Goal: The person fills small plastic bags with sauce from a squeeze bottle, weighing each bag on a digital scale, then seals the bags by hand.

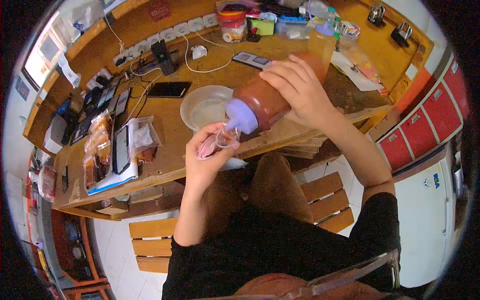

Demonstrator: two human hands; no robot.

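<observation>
My right hand (305, 95) is wrapped round a large squeeze bottle (260, 100) of reddish-brown sauce, tilted with its purple nozzle cap (241, 116) down to the left. The nozzle tip reaches the mouth of a small clear plastic bag (229, 139), where a little red shows inside. My left hand (200, 162) is closed round this bag, with a pinkish, striped bundle of plastic (207, 147) also between its fingers. Just behind, a pale round bowl (192, 107) stands on the wooden desk. Another squeeze bottle (322, 42), filled with something yellowish, stands upright behind my right hand.
Filled sauce bags (97, 145) lie at the left beside a tablet-like device (121, 149) and clear plastic packaging (145, 135). Two phones, a black one (169, 89) and another (251, 60), lie farther back near white cables (200, 70). A red-lidded tub (233, 25) stands at the back.
</observation>
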